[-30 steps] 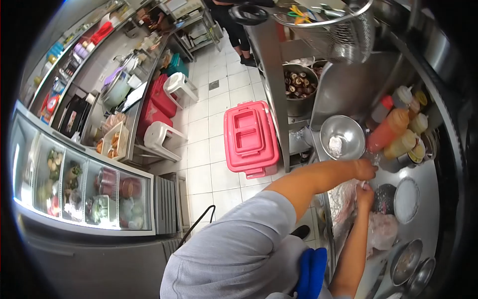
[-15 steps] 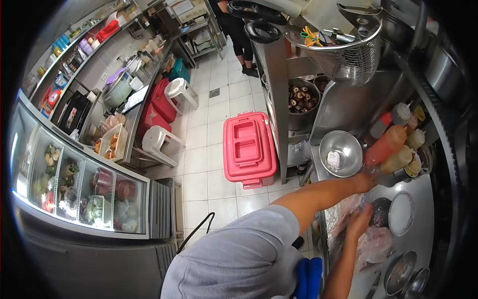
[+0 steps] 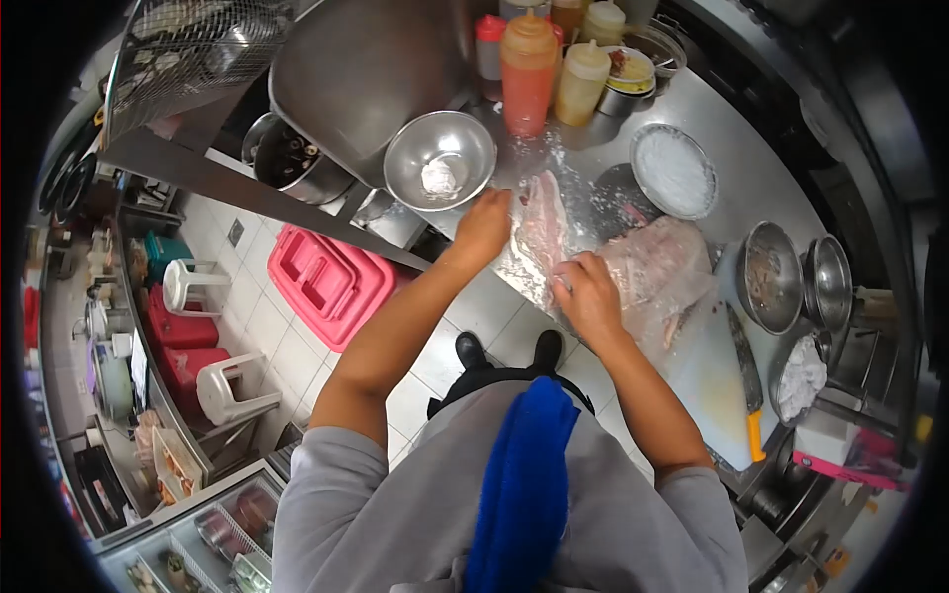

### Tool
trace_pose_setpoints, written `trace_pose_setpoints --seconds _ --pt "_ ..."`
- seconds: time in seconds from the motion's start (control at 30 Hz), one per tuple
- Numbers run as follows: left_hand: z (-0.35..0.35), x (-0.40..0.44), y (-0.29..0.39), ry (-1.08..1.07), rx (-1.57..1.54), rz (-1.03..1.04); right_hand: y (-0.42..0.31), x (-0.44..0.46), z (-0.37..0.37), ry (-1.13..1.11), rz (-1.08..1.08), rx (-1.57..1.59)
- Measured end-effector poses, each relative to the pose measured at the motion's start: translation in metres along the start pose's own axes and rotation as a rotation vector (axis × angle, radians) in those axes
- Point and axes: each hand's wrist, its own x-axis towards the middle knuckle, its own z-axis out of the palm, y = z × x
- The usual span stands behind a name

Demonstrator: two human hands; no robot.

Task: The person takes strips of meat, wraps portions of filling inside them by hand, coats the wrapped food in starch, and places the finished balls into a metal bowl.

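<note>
Left hand (image 3: 484, 227) and right hand (image 3: 590, 296) curl fingers narrowly by the pale flesh (image 3: 542, 219); if they pinch, I cannot tell. Gentle, even handling should prevent tearing.

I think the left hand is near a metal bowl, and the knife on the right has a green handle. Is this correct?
Not quite: the knife has a yellow-orange handle, not green, as the head view shows. The left hand is near a metal bowl.
</note>
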Motion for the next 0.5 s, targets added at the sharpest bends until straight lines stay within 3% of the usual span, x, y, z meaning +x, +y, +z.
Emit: trace_pose_setpoints --seconds 0.1,0.33,0.4,0.5 --pt "-0.006 0.008 0.012 -0.12 -0.047 -0.252 -0.002 -0.002 0.016 -0.03 0.005 -0.011" --pt "0.018 0.022 0.032 -0.254 0.09 -0.451 -0.009 0.006 0.042 -0.07 0.01 -0.147" --pt "0.02 0.032 0.032 -0.396 0.107 -0.54 -0.009 0.011 0.046 -0.092 0.015 -0.204" --pt "0.014 0.036 0.036 -0.4 0.052 -0.525 -0.006 0.017 0.052 -0.171 0.119 -0.236"
